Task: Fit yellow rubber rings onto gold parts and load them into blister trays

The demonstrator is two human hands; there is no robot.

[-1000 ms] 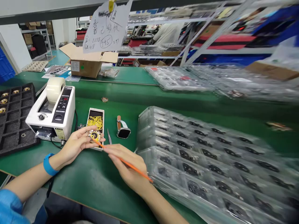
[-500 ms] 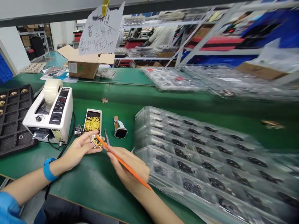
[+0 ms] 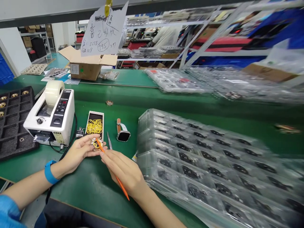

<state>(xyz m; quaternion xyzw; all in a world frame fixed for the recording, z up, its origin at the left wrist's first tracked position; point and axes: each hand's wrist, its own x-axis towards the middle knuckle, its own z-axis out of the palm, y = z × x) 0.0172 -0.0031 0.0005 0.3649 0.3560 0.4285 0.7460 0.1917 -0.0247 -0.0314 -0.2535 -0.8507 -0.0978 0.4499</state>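
Note:
My left hand (image 3: pixel 79 150) grips a small round metal part (image 3: pixel 96 144) by its rim between thumb and fingers. The part has a gold-coloured rim and a yellow and dark inside. An orange pointed stick (image 3: pixel 122 186) is pinched in my right hand (image 3: pixel 123 167), its tip resting on the face of the round part. Just behind the hands lie metal tweezers (image 3: pixel 109 140) and a white box (image 3: pixel 103 126) of yellow rings (image 3: pixel 94 126). A smartwatch (image 3: pixel 123 136) lies to the right of them.
A white tape dispenser (image 3: pixel 67 110) and a black foam tray (image 3: pixel 14 133) stand at the left. Stacked clear plastic trays (image 3: pixel 190 158) with black parts fill the right. A cardboard box (image 3: pixel 86 71) is at the back, and a handwritten paper (image 3: pixel 102 34) hangs above.
My right hand has shifted slightly left and turned, so the orange stick stands steeper and its tip is further left on the round part. The view has shifted slightly.

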